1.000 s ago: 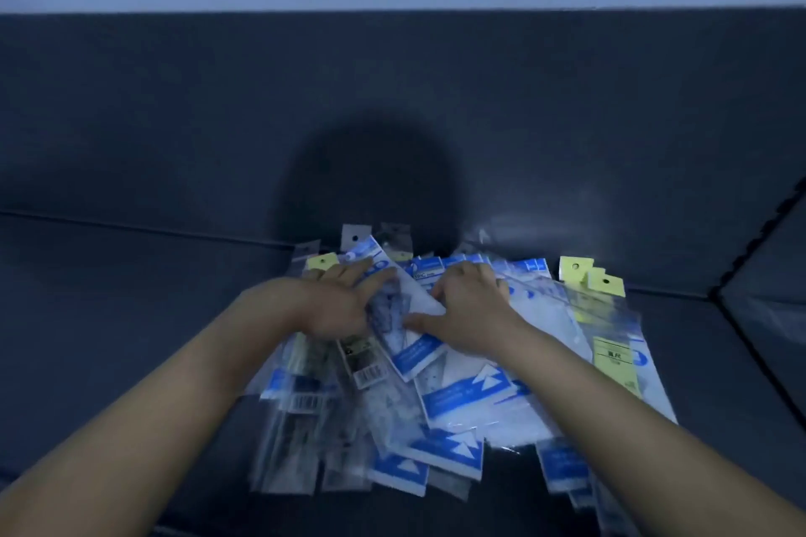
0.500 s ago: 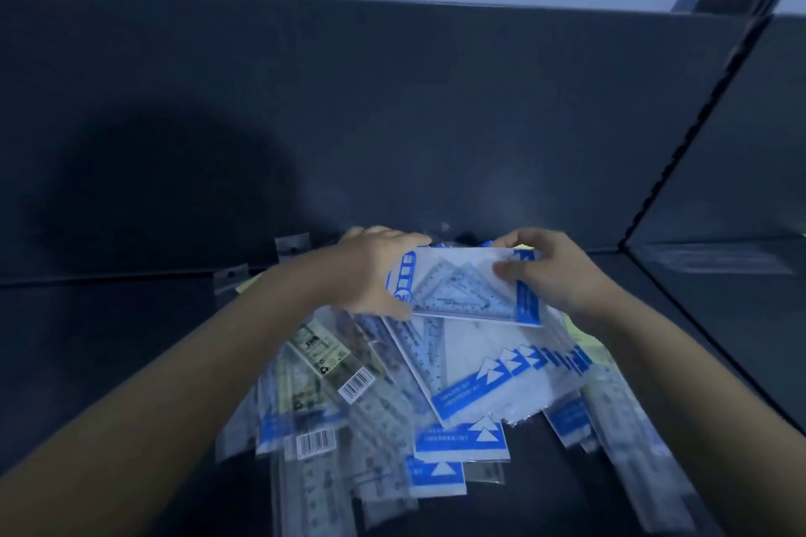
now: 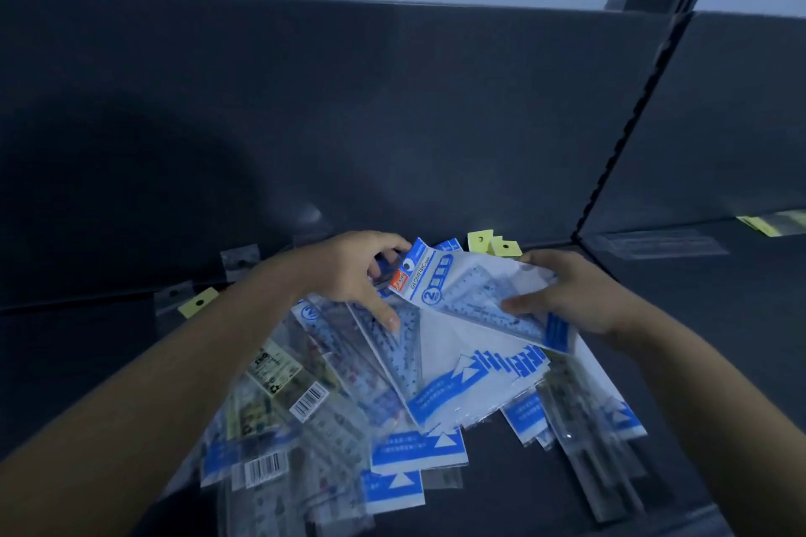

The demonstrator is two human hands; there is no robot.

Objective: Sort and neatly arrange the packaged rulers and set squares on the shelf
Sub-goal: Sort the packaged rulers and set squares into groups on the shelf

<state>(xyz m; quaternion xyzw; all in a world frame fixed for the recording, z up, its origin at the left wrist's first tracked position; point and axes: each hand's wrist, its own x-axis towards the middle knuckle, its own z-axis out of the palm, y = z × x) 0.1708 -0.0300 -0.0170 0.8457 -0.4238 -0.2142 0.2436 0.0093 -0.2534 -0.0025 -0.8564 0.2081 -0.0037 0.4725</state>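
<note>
Right hand (image 3: 580, 296) pinches the set-square pack (image 3: 475, 292), left hand (image 3: 349, 270) fingers curl round its header corner, holding it just above the messy pile (image 3: 392, 388) on the shelf (image 3: 87, 353), likely singling it out for sorting.

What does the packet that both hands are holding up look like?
The set square packet is a clear plastic bag with a see-through triangle inside and a white-and-blue header reading GEOMETRIC and 2. It is tilted above the pile of packets, header end up-left. The right hand pinches its other end, thumb on top; the left hand curls its fingers round the header corner.
</note>
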